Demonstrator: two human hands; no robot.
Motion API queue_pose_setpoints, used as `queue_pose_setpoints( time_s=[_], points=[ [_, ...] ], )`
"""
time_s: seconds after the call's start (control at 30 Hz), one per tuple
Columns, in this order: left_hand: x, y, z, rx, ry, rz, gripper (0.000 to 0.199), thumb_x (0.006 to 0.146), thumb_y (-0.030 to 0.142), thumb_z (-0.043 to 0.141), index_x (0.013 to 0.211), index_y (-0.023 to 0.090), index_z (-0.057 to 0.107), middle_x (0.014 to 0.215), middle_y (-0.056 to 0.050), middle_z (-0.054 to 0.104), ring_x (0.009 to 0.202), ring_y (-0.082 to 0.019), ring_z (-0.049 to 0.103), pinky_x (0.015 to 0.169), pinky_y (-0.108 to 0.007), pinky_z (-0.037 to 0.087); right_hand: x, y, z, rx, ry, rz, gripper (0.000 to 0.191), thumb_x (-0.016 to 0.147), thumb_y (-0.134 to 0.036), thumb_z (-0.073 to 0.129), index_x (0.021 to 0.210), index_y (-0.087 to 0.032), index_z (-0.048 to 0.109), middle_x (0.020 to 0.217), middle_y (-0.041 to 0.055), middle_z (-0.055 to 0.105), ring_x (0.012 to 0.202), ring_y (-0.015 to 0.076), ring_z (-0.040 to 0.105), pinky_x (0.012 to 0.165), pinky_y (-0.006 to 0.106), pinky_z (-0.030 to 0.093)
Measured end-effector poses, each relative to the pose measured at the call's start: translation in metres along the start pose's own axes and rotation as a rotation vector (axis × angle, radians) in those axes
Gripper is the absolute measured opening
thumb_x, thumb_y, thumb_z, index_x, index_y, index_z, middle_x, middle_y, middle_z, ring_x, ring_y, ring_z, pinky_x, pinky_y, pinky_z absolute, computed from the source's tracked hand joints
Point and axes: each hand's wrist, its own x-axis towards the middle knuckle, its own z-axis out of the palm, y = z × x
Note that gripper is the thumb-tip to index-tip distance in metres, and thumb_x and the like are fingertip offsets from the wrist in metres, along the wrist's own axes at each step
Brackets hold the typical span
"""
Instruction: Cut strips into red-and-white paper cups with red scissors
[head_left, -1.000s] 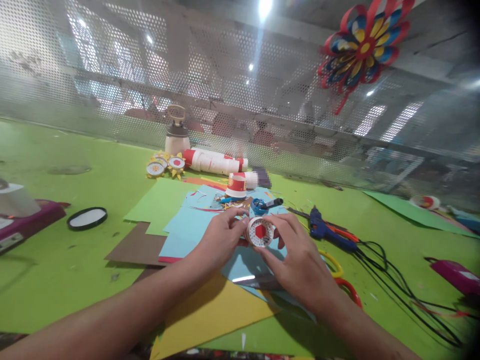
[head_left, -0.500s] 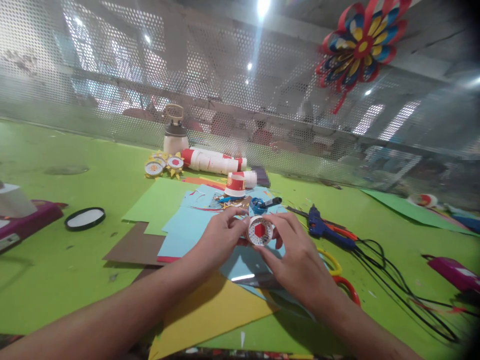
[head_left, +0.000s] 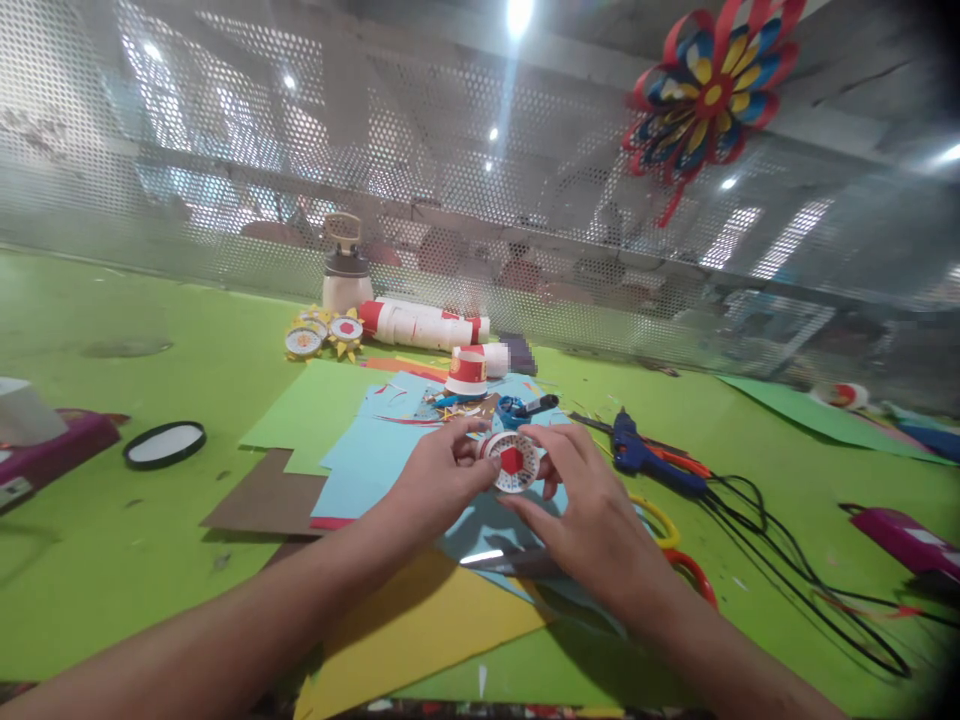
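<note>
A small round paper cup (head_left: 524,466), with a dotted pattern and a red hexagon inside, is held up with its open side facing me. My left hand (head_left: 442,470) grips its left side, the thumb over the rim. Around the right side curve the fingers of my right hand (head_left: 581,490), index finger at the top edge and thumb below. Under my hands lie light blue paper sheets (head_left: 382,440) and large scissors with a yellow and red handle (head_left: 694,575). Just beyond the cup are a blue tape dispenser (head_left: 512,410) and an upright red and white paper cup (head_left: 466,372).
A blue glue gun (head_left: 634,450) with black cables lies to the right. Yellow paper (head_left: 420,640) and brown paper (head_left: 255,495) are spread nearby. Yellow-edged paper flowers (head_left: 303,342), stacked paper cups (head_left: 420,325) and a jug (head_left: 347,280) stand farther back. A black-rimmed lid (head_left: 165,443) lies left.
The paper cup has turned slightly, and my left thumb has come over its rim. My right fingers have loosened a little around it. The whole view has shifted slightly.
</note>
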Motion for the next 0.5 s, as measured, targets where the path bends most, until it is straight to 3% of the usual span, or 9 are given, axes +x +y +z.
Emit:
queue_pose_setpoints(
  time_s=[0.17, 0.3, 0.5],
  points=[
    [-0.001, 0.002, -0.001, 0.035, -0.003, -0.012, 0.035, 0.067, 0.011, 0.064, 0.101, 0.012, 0.054, 0.063, 0.004, 0.06, 0.057, -0.011, 0.054, 0.061, -0.026, 0.042, 0.005, 0.005, -0.008, 0.033, 0.125, -0.014, 0.042, 0.082, -0.029, 0.069, 0.117, -0.013, 0.054, 0.093, 0.0065, 0.053, 0.072, 0.0168, 0.053, 0.071, 0.036, 0.05],
    [-0.003, 0.001, 0.0, 0.068, -0.058, -0.033, 0.041, 0.067, 0.014, 0.066, 0.106, 0.01, 0.053, 0.067, 0.002, 0.061, 0.058, -0.012, 0.055, 0.062, -0.027, 0.043, 0.014, 0.014, -0.017, 0.102, 0.219, 0.055, 0.025, 0.085, -0.032, 0.064, 0.102, -0.014, 0.063, 0.089, 0.007, 0.058, 0.074, 0.0176, 0.055, 0.069, 0.035, 0.048],
    [-0.009, 0.001, 0.003, 0.122, -0.237, -0.06, 0.038, 0.067, 0.017, 0.067, 0.103, 0.01, 0.056, 0.071, -0.002, 0.063, 0.066, -0.015, 0.058, 0.066, -0.029, 0.043, 0.023, 0.024, -0.024, 0.547, -0.165, 0.276, 0.019, 0.087, -0.033, 0.058, 0.089, -0.017, 0.067, 0.091, 0.0064, 0.066, 0.086, 0.0185, 0.06, 0.077, 0.033, 0.048]
  ],
)
